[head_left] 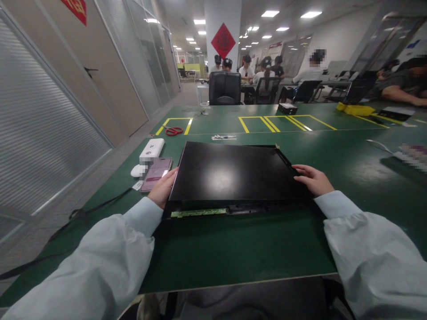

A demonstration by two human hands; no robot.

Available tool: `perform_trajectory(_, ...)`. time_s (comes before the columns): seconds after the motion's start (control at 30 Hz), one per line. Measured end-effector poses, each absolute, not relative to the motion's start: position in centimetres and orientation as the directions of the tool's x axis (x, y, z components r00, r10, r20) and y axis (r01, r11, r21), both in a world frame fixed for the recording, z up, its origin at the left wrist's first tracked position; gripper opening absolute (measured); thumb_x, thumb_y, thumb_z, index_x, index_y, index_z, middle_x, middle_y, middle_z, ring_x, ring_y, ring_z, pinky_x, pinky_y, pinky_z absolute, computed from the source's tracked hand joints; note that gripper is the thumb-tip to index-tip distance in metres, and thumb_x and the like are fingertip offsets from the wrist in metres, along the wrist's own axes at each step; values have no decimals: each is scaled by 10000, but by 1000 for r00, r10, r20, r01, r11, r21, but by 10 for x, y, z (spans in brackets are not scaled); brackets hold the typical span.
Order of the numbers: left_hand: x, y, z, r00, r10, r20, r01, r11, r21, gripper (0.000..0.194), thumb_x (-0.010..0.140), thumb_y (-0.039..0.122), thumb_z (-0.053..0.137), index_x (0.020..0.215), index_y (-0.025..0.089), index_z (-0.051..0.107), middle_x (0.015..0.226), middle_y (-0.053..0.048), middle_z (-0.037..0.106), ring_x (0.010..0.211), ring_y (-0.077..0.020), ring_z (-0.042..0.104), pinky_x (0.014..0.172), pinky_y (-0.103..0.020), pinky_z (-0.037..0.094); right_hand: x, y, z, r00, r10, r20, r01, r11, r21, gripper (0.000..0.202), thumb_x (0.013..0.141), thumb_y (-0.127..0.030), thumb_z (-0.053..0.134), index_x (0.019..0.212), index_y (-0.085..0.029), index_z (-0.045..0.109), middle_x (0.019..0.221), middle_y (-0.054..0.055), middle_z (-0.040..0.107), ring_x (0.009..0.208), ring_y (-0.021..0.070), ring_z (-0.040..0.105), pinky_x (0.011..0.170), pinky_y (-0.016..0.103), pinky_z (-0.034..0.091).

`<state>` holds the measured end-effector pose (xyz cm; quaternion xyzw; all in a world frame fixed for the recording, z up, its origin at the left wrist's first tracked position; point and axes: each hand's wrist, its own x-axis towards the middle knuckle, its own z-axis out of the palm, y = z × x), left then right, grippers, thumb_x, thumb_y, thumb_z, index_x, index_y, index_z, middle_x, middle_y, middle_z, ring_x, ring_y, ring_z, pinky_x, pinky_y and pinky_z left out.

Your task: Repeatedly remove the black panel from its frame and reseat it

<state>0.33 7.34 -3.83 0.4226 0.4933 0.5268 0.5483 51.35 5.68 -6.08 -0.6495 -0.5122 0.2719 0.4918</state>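
A flat black panel [230, 173] lies at a slight angle over a black frame [283, 155] on the green table. Along the near edge of the frame a green circuit strip [199, 213] shows. My left hand [163, 187] holds the left edge of the panel, its fingers partly hidden behind that edge. At the right side my right hand [312, 178] has its fingers against the edge of the black frame and panel, thumb and fingers a little apart.
Left of the panel lie a phone [156, 175], a white device [152, 149] and a black strap [100, 205]. Beyond are red scissors [174, 131], small parts [223, 137] and a black box [287, 108]. Several people sit in the background.
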Motion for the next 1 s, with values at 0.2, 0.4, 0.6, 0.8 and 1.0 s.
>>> perform_trajectory(0.2,8,70,-33,-19,987,-162,-245,153,957,423,764,385,768,1125,164,776,995,-85,832,1009,-338,785,810,-423,666,515,58,-62,322,927,192,448,30,-894,408,566,-362,792,962,-264,798,984,74,805,1184,355,703,1098,541,496)
perform_trajectory(0.4,10,62,-34,-20,1000,14,-78,-16,997,734,588,410,933,1258,176,745,1101,-76,823,1144,-362,733,1006,-452,593,517,61,-66,329,921,209,466,34,-884,437,556,-366,778,977,-251,807,964,82,803,1126,349,719,1061,535,515)
perform_trajectory(0.6,14,54,-25,-18,1000,20,-63,-22,998,761,622,450,920,1318,198,745,1162,-79,822,1194,-387,717,1052,-473,577,519,61,-69,333,921,204,473,24,-881,444,573,-352,777,1003,-245,809,981,84,803,1107,345,726,1060,541,520)
perform_trajectory(0.8,18,50,-22,1,1000,4,-118,-4,993,772,671,433,893,1392,220,718,1249,-74,805,1229,-378,710,1076,-445,569,524,66,-76,360,918,165,435,-8,-901,477,612,-345,792,1075,-233,787,1100,96,802,1121,324,732,1088,541,510)
perform_trajectory(1.0,17,51,-26,14,1000,23,-148,-21,989,818,675,410,898,1445,241,680,1346,-65,767,1307,-388,663,1140,-456,525,521,65,-72,409,897,166,449,-40,-893,333,676,-380,780,981,-248,798,1106,83,809,1181,319,716,1118,512,502)
